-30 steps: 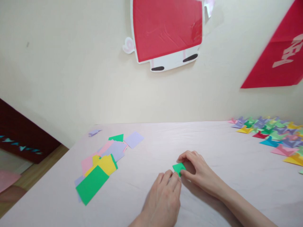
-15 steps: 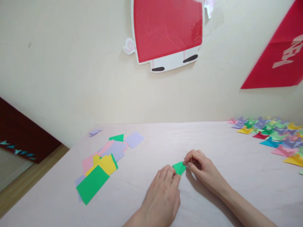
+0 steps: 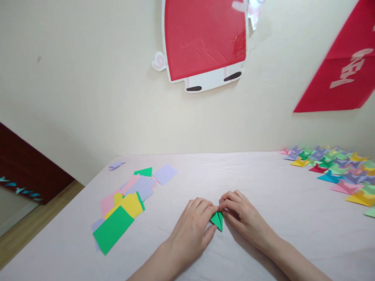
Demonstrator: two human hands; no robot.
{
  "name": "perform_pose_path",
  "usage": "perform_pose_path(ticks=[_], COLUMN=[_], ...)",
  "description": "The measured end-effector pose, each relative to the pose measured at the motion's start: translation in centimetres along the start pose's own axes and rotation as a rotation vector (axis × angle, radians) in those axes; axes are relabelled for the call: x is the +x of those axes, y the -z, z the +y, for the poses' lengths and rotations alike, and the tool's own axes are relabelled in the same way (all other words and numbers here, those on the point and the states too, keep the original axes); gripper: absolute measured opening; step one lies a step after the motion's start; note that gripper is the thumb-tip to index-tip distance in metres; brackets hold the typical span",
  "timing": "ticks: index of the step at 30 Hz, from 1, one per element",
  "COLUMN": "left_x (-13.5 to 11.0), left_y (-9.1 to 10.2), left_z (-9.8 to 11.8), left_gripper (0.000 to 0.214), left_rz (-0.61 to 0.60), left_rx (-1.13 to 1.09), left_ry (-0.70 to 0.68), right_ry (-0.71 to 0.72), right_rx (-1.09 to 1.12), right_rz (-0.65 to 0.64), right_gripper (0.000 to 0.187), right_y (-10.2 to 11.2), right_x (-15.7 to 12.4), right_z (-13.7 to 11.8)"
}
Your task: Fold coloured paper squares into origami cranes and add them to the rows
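A small folded green paper (image 3: pixel 217 220) lies on the pale table (image 3: pixel 263 183), its point toward me. My left hand (image 3: pixel 193 230) pinches its left edge between curled fingers and thumb. My right hand (image 3: pixel 241 216) presses its fingertips together on the paper's top right corner. Both hands meet over the piece, and part of it is hidden under the fingers.
A loose pile of flat coloured paper squares (image 3: pixel 125 203) lies to the left, a green sheet (image 3: pixel 113 229) nearest me. Several folded paper shapes (image 3: pixel 340 169) are spread at the far right. A small lilac folded piece (image 3: pixel 116 165) sits at the back left. The wall carries red paper decorations (image 3: pixel 205 37).
The green paper has been folded narrower and turned so that its point faces me. Both hands have drawn closer together over it and shifted slightly toward me.
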State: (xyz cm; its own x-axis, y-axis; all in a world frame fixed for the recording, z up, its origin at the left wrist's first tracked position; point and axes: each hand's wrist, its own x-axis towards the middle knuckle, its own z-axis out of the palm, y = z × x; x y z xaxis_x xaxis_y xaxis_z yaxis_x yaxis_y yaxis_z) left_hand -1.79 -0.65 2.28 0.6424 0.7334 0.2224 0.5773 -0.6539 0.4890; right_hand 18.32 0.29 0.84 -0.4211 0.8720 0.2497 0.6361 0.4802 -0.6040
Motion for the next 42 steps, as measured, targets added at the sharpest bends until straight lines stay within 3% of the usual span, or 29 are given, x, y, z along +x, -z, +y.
perform_pose_path(ticks=[4, 8, 13, 19, 28, 30, 37, 42], left_x=[-0.2, -0.1, -0.2, -0.9, -0.7, -0.6, -0.1, 0.1], left_y=[-0.3, -0.8, -0.5, 0.0, -0.2, -0.3, -0.9, -1.2], left_z=[0.1, 0.0, 0.4, 0.9, -0.1, -0.4, -0.7, -0.5], left_gripper=[0.016, 0.015, 0.016, 0.02, 0.004, 0.01, 0.012, 0.014], left_rz=[0.023, 0.075, 0.03, 0.003, 0.047, 0.055, 0.081, 0.087], left_rx=[0.083, 0.072, -0.021, 0.018, 0.042, 0.054, -0.017, -0.063], left_ry=[-0.019, -0.1, -0.039, 0.021, -0.114, -0.125, 0.016, 0.072], right_ry=[-0.09, -0.166, -0.138, -0.082, -0.01, -0.022, -0.187, -0.225], right_rx=[-0.08, -0.105, -0.077, -0.045, -0.028, -0.012, 0.051, 0.035], right_rz=[0.011, 0.003, -0.009, -0.002, -0.015, -0.017, -0.033, -0.001], right_gripper=[0.015, 0.011, 0.018, 0.018, 0.022, 0.024, 0.012, 0.015], right_y=[0.3, 0.0, -0.4, -0.6, -1.0, -0.9, -0.8, -1.2], right_x=[-0.7, -1.8, -2.4, -2.0, -2.4, -2.5, -2.6, -2.2], right_z=[-1.3, -2.1, -2.5, -1.9, -1.4, -1.5, -1.7, -1.6])
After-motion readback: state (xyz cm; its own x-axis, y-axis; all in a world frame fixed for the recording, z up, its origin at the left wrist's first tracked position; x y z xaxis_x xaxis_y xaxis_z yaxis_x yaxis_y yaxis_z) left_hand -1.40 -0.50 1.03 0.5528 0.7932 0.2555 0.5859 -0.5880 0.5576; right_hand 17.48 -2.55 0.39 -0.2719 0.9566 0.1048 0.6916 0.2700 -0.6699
